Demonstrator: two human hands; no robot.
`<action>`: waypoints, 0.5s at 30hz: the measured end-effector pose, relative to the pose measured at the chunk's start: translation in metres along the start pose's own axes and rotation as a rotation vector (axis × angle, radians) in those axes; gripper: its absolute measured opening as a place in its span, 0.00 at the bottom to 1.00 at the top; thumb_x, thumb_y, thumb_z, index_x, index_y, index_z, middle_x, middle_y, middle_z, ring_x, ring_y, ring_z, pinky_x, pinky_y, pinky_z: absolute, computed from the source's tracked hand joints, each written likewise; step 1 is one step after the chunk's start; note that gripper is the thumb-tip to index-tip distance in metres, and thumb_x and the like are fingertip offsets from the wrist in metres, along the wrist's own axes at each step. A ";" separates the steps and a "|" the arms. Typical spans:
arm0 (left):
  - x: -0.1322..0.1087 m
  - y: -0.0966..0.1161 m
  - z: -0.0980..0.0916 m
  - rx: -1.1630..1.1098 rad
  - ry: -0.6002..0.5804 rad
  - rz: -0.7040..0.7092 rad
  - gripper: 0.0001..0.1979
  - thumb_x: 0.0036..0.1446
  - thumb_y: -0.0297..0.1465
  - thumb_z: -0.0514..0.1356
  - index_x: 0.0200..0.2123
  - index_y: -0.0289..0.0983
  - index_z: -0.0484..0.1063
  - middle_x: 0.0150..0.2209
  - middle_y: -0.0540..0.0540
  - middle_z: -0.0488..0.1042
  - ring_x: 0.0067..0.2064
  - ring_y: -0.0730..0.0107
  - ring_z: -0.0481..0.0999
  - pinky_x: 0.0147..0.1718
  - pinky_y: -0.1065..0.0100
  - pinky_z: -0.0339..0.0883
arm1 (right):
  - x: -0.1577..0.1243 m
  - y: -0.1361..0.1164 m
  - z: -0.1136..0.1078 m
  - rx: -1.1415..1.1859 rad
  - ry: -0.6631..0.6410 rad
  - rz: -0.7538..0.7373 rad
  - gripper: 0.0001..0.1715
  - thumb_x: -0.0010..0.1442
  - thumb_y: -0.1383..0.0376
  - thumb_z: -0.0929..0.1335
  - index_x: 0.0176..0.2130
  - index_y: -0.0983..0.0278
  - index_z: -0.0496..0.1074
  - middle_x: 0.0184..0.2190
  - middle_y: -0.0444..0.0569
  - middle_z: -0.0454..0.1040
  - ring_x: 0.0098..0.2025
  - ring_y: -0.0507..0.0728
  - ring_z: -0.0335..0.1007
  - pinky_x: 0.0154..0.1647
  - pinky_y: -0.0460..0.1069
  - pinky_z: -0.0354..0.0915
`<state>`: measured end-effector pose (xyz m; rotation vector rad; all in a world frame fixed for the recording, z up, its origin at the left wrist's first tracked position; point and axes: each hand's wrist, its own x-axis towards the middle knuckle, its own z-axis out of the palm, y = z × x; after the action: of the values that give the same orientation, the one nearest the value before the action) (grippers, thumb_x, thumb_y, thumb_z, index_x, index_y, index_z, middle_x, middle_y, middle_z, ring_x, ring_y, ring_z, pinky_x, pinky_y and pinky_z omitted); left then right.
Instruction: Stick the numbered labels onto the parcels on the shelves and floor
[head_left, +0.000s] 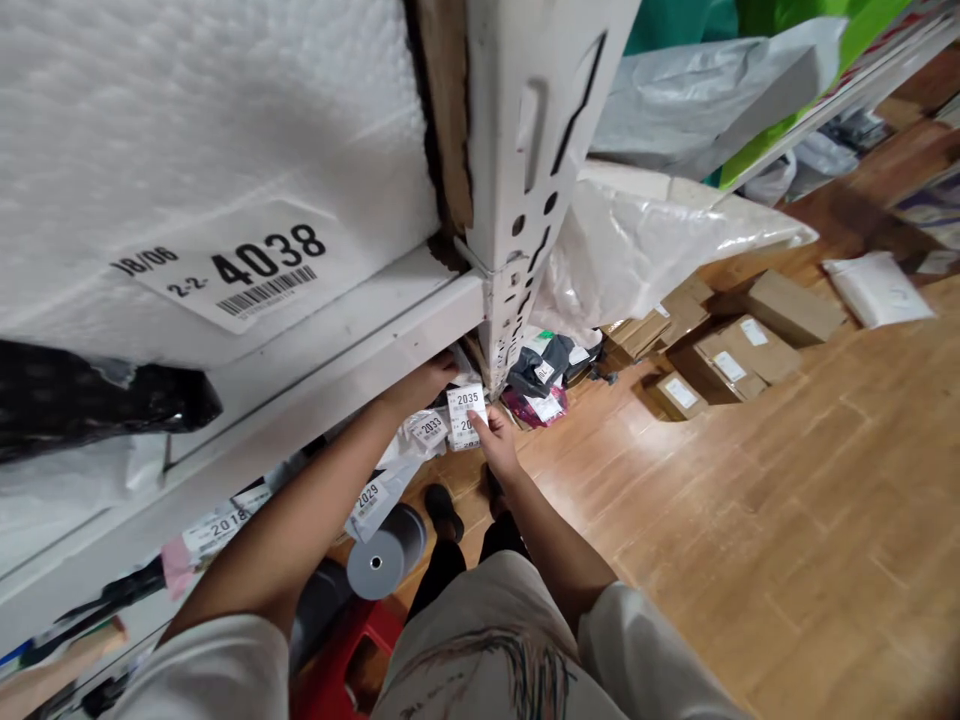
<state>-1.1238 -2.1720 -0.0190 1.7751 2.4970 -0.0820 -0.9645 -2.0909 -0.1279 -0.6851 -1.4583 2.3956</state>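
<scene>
My right hand [497, 440] pinches a strip of white printed labels [466, 402] between thumb and fingers; "2035" shows on the top one. My left hand [439, 372] reaches in under the shelf edge beside the upright post, close to a plastic-wrapped package. Its fingers are mostly hidden, so their grip does not show. Just below the hands lies a clear-wrapped package with a label reading 2033 [430, 430]. Another bag, labelled 2029 [367, 497], sits lower and to the left.
A white slotted shelf post [510, 230] rises close in front, with a foam-wrapped parcel marked 4038 [247, 262] on the shelf to its left. Cardboard boxes [739, 355] stand on the wooden floor at right. A grey roll [379, 562] and red stool [349, 655] are near my legs.
</scene>
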 end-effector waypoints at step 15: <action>-0.046 -0.005 0.006 -0.093 0.196 -0.086 0.12 0.46 0.20 0.53 0.31 0.40 0.71 0.46 0.48 0.76 0.47 0.62 0.74 0.45 0.62 0.71 | 0.017 0.002 -0.017 -0.117 -0.163 -0.201 0.12 0.58 0.59 0.70 0.26 0.61 0.69 0.38 0.48 0.66 0.45 0.57 0.65 0.50 0.52 0.61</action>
<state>-1.1127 -2.2177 -0.0209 1.7161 2.6609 0.2099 -0.9697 -2.0711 -0.1406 -0.3531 -1.6571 2.2706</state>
